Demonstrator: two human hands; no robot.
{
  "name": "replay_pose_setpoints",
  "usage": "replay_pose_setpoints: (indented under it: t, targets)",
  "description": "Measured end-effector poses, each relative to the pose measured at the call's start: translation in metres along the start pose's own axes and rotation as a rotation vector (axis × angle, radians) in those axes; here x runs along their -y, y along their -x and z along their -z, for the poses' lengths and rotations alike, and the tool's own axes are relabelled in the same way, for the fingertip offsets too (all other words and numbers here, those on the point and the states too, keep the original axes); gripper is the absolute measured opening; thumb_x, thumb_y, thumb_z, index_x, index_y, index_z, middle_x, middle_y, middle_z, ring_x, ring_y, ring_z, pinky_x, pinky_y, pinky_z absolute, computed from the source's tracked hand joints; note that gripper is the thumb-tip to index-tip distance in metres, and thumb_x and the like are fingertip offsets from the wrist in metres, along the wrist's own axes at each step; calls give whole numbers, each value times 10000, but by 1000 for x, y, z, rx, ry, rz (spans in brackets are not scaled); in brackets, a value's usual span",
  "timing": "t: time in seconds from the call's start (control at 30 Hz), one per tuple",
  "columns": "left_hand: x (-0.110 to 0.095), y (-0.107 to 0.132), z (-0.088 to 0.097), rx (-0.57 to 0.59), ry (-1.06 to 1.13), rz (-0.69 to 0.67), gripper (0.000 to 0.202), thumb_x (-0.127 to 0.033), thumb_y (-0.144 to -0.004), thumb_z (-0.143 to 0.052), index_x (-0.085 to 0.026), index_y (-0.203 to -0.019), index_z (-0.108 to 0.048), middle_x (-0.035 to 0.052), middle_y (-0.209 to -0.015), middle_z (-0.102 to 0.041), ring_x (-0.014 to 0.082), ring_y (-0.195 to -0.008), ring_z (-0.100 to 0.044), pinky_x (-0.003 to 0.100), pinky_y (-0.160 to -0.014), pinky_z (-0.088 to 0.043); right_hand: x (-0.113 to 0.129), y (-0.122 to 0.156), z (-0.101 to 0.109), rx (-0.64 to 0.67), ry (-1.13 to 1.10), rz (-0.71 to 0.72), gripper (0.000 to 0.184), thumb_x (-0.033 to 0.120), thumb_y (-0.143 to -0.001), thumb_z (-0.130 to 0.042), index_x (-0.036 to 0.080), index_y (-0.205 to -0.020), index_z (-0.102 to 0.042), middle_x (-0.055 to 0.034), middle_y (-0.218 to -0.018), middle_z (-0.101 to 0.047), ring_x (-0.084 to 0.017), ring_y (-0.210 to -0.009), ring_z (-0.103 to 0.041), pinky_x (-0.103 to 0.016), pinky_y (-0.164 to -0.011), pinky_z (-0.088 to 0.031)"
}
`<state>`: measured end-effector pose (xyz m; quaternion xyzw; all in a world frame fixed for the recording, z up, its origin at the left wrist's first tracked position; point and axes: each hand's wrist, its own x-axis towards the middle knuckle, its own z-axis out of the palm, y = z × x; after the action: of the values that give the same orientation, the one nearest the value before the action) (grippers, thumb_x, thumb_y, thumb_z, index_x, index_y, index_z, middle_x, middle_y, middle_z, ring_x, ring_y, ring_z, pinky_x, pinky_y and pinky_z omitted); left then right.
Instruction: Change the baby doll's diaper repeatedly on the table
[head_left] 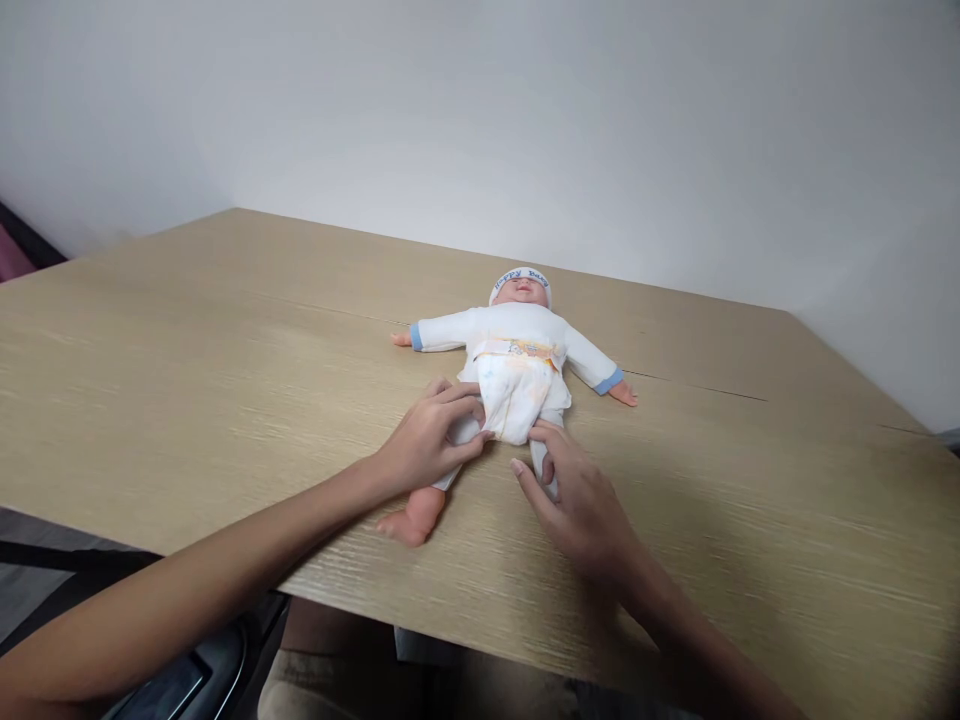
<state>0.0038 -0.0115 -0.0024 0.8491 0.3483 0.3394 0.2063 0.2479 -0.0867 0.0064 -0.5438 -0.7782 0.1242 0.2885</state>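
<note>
Uneven tugging could skew the diaper (pixel 514 395) on the doll (pixel 517 325) at mid-frame, since the left hand (pixel 424 435) curls at one edge, its pinch impossible to confirm, while the right hand (pixel 581 500) touches the other, thumb and fingers parted.

Doll (pixel 517 324) faceup on table (pixel 225 390) w/ diaper (pixel 513 392) over its front. L hand (pixel 430 436) at 1 side of doll's hips, R hand (pixel 579 498) opp., at diaper's edge; wall (pixel 480 130) beyond doll.
</note>
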Motion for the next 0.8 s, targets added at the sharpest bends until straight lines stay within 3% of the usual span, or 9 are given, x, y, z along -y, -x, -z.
replay_pose_setpoints:
  t: [0.17, 0.4, 0.53, 0.67, 0.8]
  targets:
    - [1, -4, 1, 29, 56, 23, 173, -308, -1005, -728, -220, -913, -612, 0, -899, -702, 224, -894, -529, 382, -914, -399, -1, -3, -1, 17, -30, -69, 272, 386, -1064, -606, 193, -1244, -668, 2, -771, -660, -222, -674, -652, -343, -687, -461]
    - [6, -4, -2, -23, 183, 98, 146, -282, -926, -766, -228, -891, -634, 9, -893, -659, 242, -951, -538, 368, -876, -415, 0, -4, -3, -33, -114, -184, 270, 423, -1028, -650, 225, -1208, -680, 36, -698, -641, -207, -624, -637, -328, -653, -446]
    - [9, -2, -5, -77, 268, 184, 273, -339, -889, -848, -232, -937, -601, -1, -919, -608, 211, -893, -513, 347, -810, -404, -1, -3, -1, -136, -161, -192, 288, 393, -1032, -669, 231, -1269, -679, -11, -900, -775, -185, -644, -660, -331, -688, -495]
    - [15, 0, -15, -162, 427, 266, 505, -398, -837, -931, -253, -995, -474, -23, -951, -557, 172, -836, -502, 328, -765, -412, -3, -2, -1, -151, -68, -82, 230, 309, -1053, -644, 221, -1253, -716, -38, -969, -769, -197, -704, -665, -355, -771, -533]
    - [17, 4, -25, -242, 548, 365, 610, -414, -819, -964, -257, -1191, -507, 6, -1068, -678, 193, -928, -639, 352, -851, -480, -2, -1, -7, -124, 11, -4, 231, 280, -1057, -643, 192, -1258, -716, -88, -1110, -739, -212, -757, -673, -377, -817, -569]
